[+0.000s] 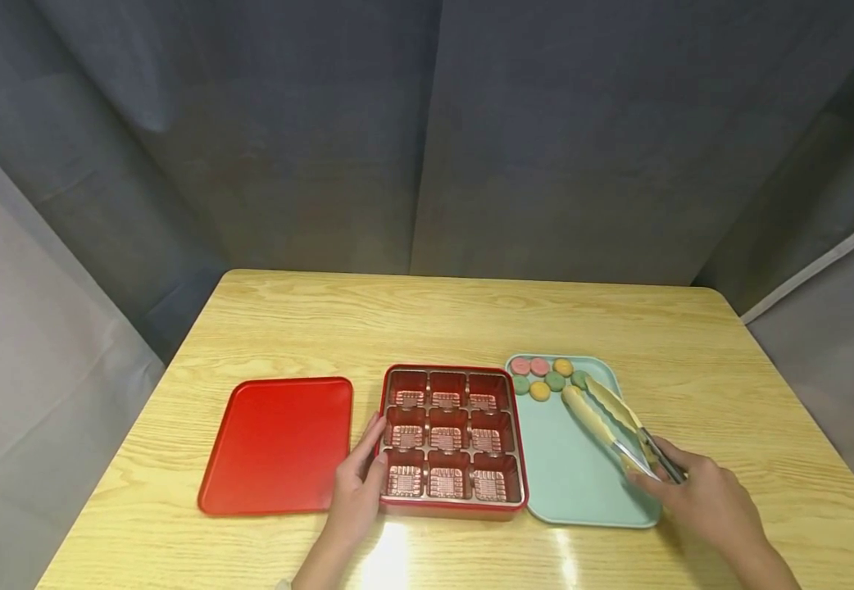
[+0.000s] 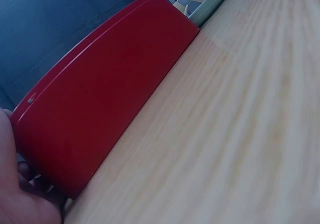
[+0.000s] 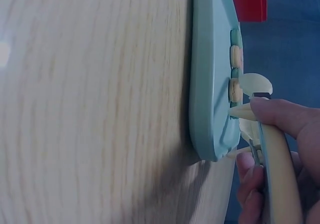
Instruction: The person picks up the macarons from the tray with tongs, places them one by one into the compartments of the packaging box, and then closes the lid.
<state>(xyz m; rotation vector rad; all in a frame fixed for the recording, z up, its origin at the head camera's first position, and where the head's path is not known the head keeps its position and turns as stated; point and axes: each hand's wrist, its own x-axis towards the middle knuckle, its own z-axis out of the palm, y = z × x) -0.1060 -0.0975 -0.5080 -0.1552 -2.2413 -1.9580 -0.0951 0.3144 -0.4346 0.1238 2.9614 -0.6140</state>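
My left hand [image 1: 356, 487] rests against the left side of a red box [image 1: 452, 510], its thumb at the near-left edge. Inside the box sits a brown plastic insert [image 1: 445, 440] with several square compartments. My right hand [image 1: 707, 496] grips a pair of tongs [image 1: 622, 447] with cream-coloured tips. The tongs are spread and reach over a mint-green tray [image 1: 567, 483]. One tip lies right at a green macaron [image 1: 579, 378]. Pink macarons [image 1: 539, 366], yellow macarons [image 1: 540, 391] and other green macarons [image 1: 520, 384] cluster at the tray's far-left corner.
A shallow red tray or lid [image 1: 279, 447] lies left of the box. The mint tray stands close along the box's right side. All of it is on a light wooden table [image 1: 427, 319], with grey curtains [image 1: 560, 147] behind and at the sides.
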